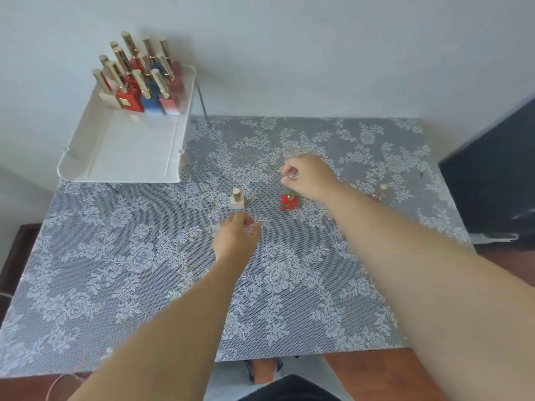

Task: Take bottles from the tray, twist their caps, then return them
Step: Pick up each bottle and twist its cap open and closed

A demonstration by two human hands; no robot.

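Bottles (237,199) upright between 2 loosely curled, unladen hands (236,234).

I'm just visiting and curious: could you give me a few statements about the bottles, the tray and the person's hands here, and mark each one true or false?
1. The white tray stands raised on thin legs at the table's far left corner. True.
2. The left hand grips the pale pink bottle. False: it holds nothing, just short of that bottle.
3. A red bottle stands on the lace tablecloth under the right hand. True.
4. All bottles are out of the tray. False: a cluster of gold-capped bottles fills its far end.
5. Every bottle on the table lies toppled. False: they stand upright.
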